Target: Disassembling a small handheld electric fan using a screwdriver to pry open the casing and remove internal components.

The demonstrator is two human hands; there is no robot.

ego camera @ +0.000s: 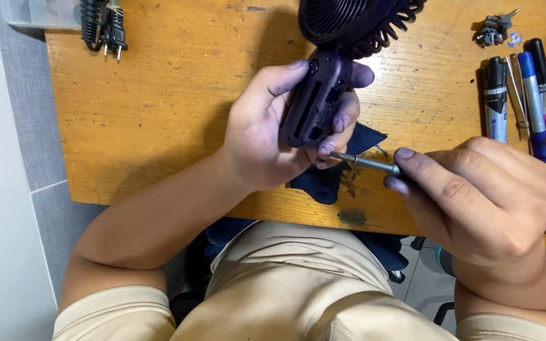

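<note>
While the left hand [266, 132] grips the fan [323, 88], the right hand [475, 189] grasps a screwdriver [364, 162] beside pens [516, 95].

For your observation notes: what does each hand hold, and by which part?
Left hand holds the dark handheld fan by its handle; right hand holds the screwdriver by its handle end.

1 fan [323, 95], 1 screwdriver [368, 163], 2 hands [266, 132].

The handheld fan [323, 95] in the left hand [266, 132] looked like matt dark plastic, the screwdriver [368, 163] shaft in the right hand [475, 189] was smooth grey metal, and the table [159, 101] was scuffed, stained orange wood under a dark cloth [330, 183].
</note>
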